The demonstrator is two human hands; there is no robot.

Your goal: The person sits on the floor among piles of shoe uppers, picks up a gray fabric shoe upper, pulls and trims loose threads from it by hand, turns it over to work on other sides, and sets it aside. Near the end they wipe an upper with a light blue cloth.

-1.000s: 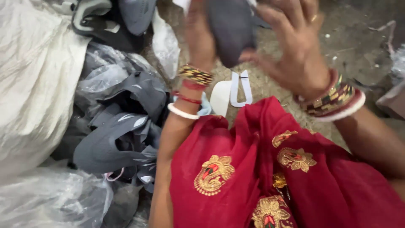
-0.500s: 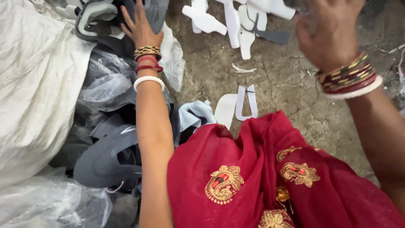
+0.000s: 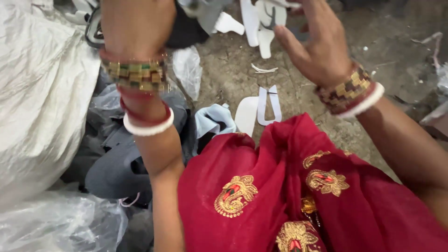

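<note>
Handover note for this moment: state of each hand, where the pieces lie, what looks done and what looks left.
Left hand: raised at the top edge, a dark piece beside it; grip cannot be told.
Right hand: open, fingers spread, empty, above the white cut pieces on the dirt floor.
Grey pieces heaped at left by the white sack.
Red cloth covers the lap.
Done and left: cannot be judged.
</note>
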